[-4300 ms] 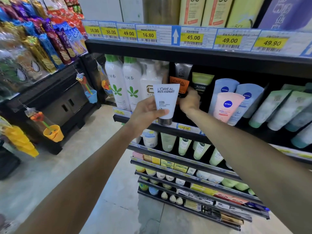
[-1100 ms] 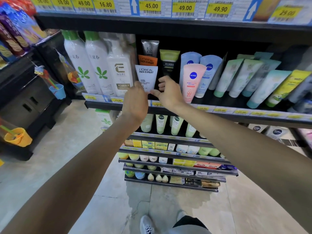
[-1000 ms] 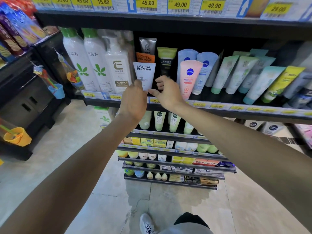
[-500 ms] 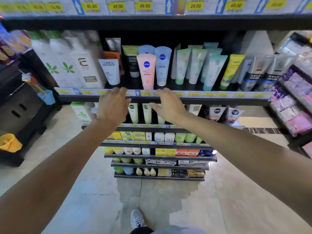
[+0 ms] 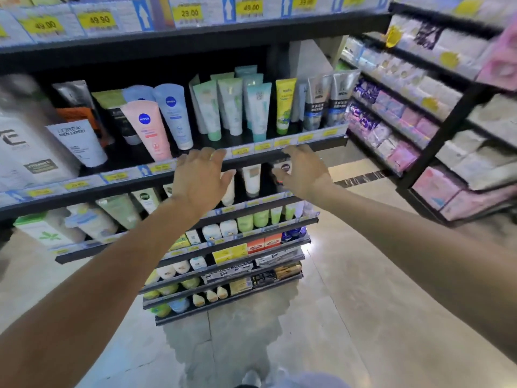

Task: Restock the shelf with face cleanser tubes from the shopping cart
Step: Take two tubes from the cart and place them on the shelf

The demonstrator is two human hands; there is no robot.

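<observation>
The white L'Oreal Men Expert tube (image 5: 79, 142) stands cap-down on the black shelf (image 5: 251, 161) at the left, beside a pink Nivea tube (image 5: 148, 130). Further right stand pale blue Nivea tubes (image 5: 174, 113), green and teal tubes (image 5: 237, 107), a yellow tube (image 5: 284, 105) and grey tubes (image 5: 327, 100). My left hand (image 5: 200, 179) hovers in front of the shelf edge with spread fingers, holding nothing. My right hand (image 5: 303, 173) hangs loosely curled and empty, just below the shelf edge. The shopping cart is out of view.
Large white bottles (image 5: 25, 147) fill the shelf's left end. Lower shelves (image 5: 223, 247) hold more tubes and boxes. A side rack (image 5: 436, 127) with pink and white packs stands at the right. Tiled floor (image 5: 321, 317) lies below, with my shoe (image 5: 251, 379) at the bottom edge.
The L'Oreal tube went from my left hand onto the shelf. Both hands pulled back from it, empty. The view has swung right, so the tube now sits far left.
</observation>
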